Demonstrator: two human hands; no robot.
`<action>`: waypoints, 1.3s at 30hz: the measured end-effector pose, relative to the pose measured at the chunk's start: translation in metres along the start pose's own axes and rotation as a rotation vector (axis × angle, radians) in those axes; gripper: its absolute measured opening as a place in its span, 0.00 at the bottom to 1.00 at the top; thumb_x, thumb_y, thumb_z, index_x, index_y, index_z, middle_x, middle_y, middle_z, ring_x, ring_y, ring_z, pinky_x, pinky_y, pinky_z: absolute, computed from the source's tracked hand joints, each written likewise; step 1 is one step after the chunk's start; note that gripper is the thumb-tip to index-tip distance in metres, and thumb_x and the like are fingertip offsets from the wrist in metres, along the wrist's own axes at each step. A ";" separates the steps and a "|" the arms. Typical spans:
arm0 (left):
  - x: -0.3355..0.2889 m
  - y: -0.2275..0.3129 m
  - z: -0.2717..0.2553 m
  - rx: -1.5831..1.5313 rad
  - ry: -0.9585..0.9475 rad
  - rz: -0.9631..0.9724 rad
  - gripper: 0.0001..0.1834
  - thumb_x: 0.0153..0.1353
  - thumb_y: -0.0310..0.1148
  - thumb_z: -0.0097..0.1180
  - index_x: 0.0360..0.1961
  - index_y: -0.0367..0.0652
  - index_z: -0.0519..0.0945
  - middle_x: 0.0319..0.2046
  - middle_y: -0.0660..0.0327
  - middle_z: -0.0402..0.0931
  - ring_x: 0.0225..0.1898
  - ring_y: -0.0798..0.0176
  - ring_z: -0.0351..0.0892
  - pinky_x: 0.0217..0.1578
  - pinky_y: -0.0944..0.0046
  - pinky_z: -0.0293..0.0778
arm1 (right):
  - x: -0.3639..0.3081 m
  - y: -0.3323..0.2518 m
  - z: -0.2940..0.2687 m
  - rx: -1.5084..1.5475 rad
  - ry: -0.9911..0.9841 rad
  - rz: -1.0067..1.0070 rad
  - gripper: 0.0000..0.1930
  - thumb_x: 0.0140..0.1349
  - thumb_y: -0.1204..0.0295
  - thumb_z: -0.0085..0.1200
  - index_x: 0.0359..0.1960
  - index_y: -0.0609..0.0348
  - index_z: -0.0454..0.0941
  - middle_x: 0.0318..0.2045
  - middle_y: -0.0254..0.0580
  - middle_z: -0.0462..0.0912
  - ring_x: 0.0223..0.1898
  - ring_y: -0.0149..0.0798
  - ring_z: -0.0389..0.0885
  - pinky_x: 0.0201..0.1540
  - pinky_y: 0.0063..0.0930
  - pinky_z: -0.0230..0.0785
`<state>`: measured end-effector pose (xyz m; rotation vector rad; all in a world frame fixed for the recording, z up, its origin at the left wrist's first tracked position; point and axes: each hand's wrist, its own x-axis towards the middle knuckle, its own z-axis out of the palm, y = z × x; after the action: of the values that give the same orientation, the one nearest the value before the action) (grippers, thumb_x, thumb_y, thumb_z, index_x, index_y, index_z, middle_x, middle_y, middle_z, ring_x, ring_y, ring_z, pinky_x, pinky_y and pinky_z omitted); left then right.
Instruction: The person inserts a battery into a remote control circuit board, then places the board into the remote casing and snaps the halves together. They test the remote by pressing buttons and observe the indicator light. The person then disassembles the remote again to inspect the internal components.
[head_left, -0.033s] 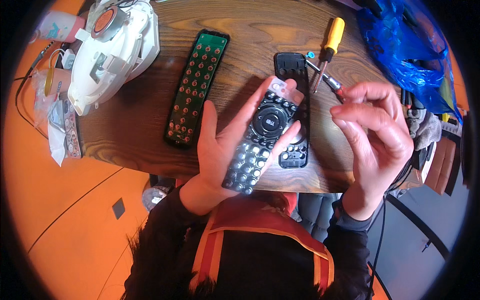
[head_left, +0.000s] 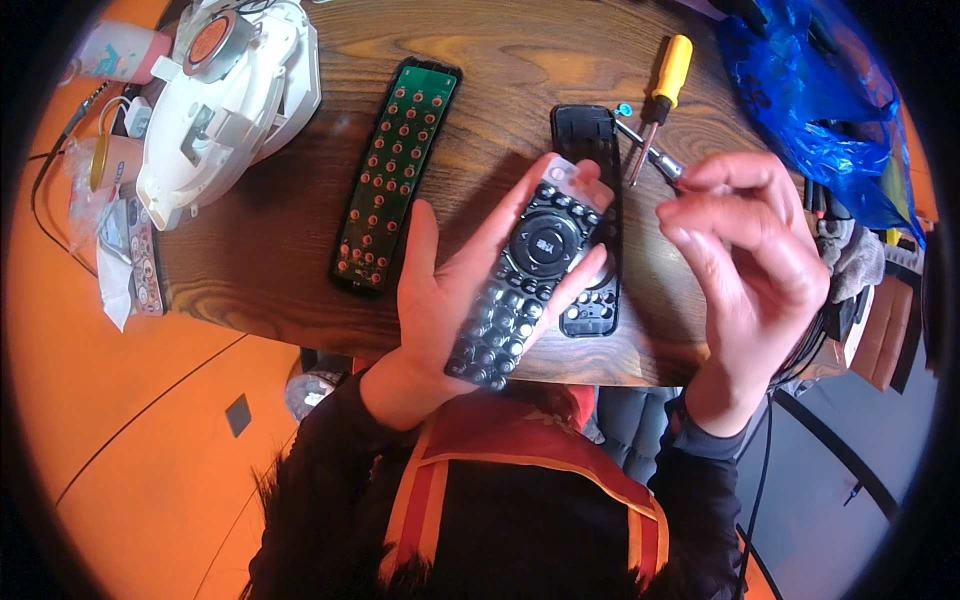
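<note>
My left hand point(head_left: 432, 290) is closed on a rubber keypad point(head_left: 497, 322), a clear sheet with black remote control buttons. The keypad slants across the palm, and one finger lies over its right edge. Its clear upper end rests on the fingertips. To its right, my right hand point(head_left: 752, 255) is raised with thumb and forefinger curled into a pinch; whatever is between the tips, if anything, does not show. Behind the keypad lies a black remote control shell point(head_left: 580, 130), partly covered. A green circuit board point(head_left: 385, 170) in a black shell half lies left of my left hand.
A yellow-handled screwdriver point(head_left: 660, 90) lies beyond my right hand, beside a thin metal rod tool point(head_left: 655, 155). A blue plastic bag point(head_left: 790, 100) is at the far right. The white housing point(head_left: 240, 110) of some device stands far left on the wooden table point(head_left: 510, 50).
The fingertips of my right hand have shifted very slightly left. My left hand keeps its grip on the rubber keypad.
</note>
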<state>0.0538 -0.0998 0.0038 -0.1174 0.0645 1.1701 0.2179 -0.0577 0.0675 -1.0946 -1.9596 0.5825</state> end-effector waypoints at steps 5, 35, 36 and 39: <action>-0.001 0.001 0.005 -0.063 0.073 -0.110 0.49 0.53 0.68 0.22 0.63 0.35 0.43 0.62 0.51 0.46 0.64 0.57 0.46 0.63 0.53 0.39 | 0.012 0.018 0.019 0.607 -0.040 0.341 0.06 0.52 0.84 0.52 0.32 0.68 0.75 0.27 0.45 0.79 0.25 0.28 0.76 0.22 0.12 0.64; -0.004 -0.001 0.003 0.103 0.103 -0.170 0.51 0.52 0.70 0.19 0.62 0.33 0.41 0.63 0.49 0.44 0.64 0.51 0.43 0.61 0.45 0.39 | 0.005 0.034 0.010 0.824 -0.232 0.706 0.05 0.53 0.75 0.55 0.27 0.65 0.73 0.24 0.38 0.75 0.23 0.23 0.69 0.24 0.10 0.60; -0.004 -0.001 0.003 0.110 0.108 -0.172 0.51 0.52 0.70 0.19 0.62 0.33 0.41 0.63 0.49 0.44 0.64 0.51 0.43 0.61 0.45 0.39 | 0.005 0.034 0.010 0.792 -0.226 0.698 0.05 0.53 0.75 0.55 0.28 0.65 0.73 0.25 0.38 0.75 0.24 0.23 0.69 0.25 0.11 0.61; -0.003 -0.002 0.003 0.112 0.112 -0.164 0.51 0.52 0.70 0.19 0.62 0.33 0.41 0.63 0.49 0.43 0.64 0.51 0.43 0.61 0.44 0.39 | 0.004 0.036 0.009 0.801 -0.223 0.642 0.05 0.53 0.76 0.54 0.30 0.65 0.73 0.27 0.39 0.76 0.25 0.24 0.70 0.30 0.13 0.63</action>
<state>0.0543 -0.1031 0.0074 -0.0869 0.2153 0.9937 0.2266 -0.0353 0.0388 -1.1206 -1.2696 1.7129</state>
